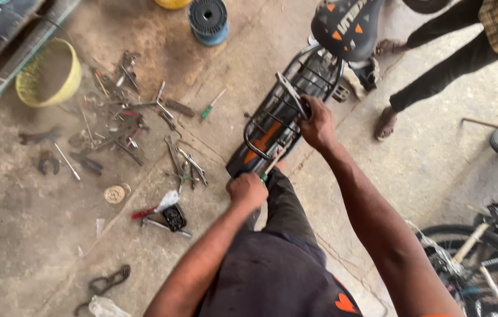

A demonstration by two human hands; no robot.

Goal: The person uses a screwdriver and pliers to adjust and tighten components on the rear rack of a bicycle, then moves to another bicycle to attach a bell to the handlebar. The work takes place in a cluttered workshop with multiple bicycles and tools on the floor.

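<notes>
A: What are the hands doing?
B: The right hand [318, 125] is clamped around the rim of the bicycle's rear rack [284, 111]. The left hand [247, 191] is fisted around a screwdriver [271, 164], its tip at the rack's near end.
A: And the floor [37, 229]?
B: Scattered tools [137, 126] and a yellow bowl [49, 73] lie toward its far left corner.
</notes>
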